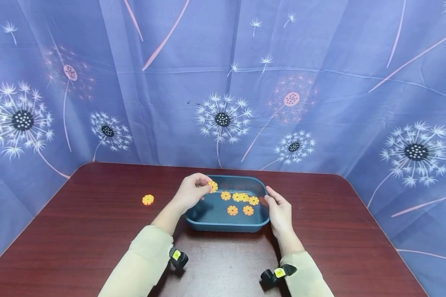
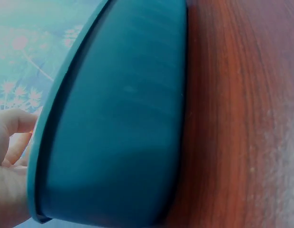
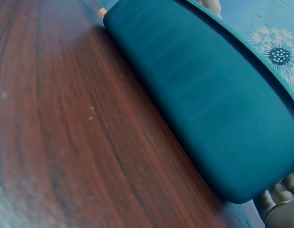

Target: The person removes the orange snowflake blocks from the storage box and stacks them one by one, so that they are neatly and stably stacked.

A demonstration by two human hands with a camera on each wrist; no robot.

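A dark teal plastic basin (image 1: 223, 227) stands on the table. My left hand (image 1: 190, 191) is over its left rim and pinches a yellow-orange notched disc (image 1: 213, 187) between thumb and fingers. With my right hand (image 1: 280, 213) I grip the basin's right rim. Several similar discs (image 1: 232, 210) lie on the basin floor. In the left wrist view, the basin's side wall (image 2: 113, 114) hides part of the left hand and the pinched disc. The right wrist view has the outer wall (image 3: 199, 95), with right-hand fingers (image 3: 280, 192) at its corner.
One more notched disc (image 1: 148, 200) lies on the dark red wooden table (image 1: 96, 214), left of the basin. Behind the table hangs a blue curtain (image 1: 163, 103) printed with dandelions. Small black wrist cameras (image 1: 178, 258) are strapped at both sleeves.
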